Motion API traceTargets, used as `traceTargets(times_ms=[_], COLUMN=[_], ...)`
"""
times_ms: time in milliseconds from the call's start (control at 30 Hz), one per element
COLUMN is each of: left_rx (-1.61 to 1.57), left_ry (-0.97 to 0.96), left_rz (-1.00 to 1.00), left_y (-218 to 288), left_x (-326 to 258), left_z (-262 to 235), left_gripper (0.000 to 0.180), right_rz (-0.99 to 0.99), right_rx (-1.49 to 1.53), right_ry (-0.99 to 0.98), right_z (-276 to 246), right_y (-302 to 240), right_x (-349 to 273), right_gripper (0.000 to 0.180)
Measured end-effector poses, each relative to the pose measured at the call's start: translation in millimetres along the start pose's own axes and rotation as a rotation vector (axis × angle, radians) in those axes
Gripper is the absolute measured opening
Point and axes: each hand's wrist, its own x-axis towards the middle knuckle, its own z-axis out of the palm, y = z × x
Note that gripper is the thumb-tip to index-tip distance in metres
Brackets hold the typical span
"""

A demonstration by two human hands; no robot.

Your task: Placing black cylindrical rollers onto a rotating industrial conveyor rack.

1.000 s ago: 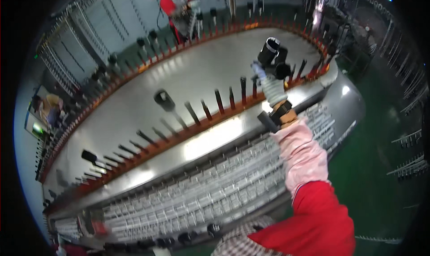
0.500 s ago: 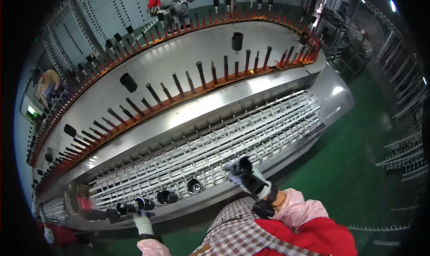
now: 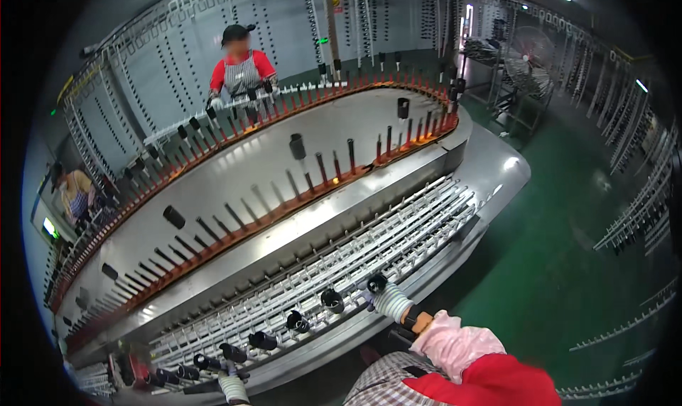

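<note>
1. The right hand (image 3: 393,303), in a white knit glove with a pink sleeve cover, is clenched around a black tube (image 3: 376,283) at the near edge of the white wire rack (image 3: 398,228).
2. Only the gloved wrist of the left hand (image 3: 233,387) shows, at the rack's near left corner; its grip cannot be told.
3. More black tubes (image 3: 297,322) stand in a row along that near edge, left of the held one.
4. Behind the rack, the conveyor's orange strip of upright pins (image 3: 312,186) carries a few sleeves (image 3: 297,147).
5. A person in red (image 3: 241,68) stands at the far edge.
</note>
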Motion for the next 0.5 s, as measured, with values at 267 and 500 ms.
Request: traceTargets(times_ms=[267,500], left_rx=[0.088,0.419], left_ry=[0.109,0.065], left_rz=[0.203,0.132], left_y=[59.5,113.9], left_x=[-77.5,-234.3], left_z=[68.0,132.2], left_gripper=[0.032,0.029], right_rz=[0.172,0.087], right_rx=[-0.238,-0.072], right_ry=[-0.061,-0.563], right_z=[-44.6,-63.5], right_y=[-10.2,-56.6], right_x=[-3.1,1.9], right_gripper=[0.029,0.053])
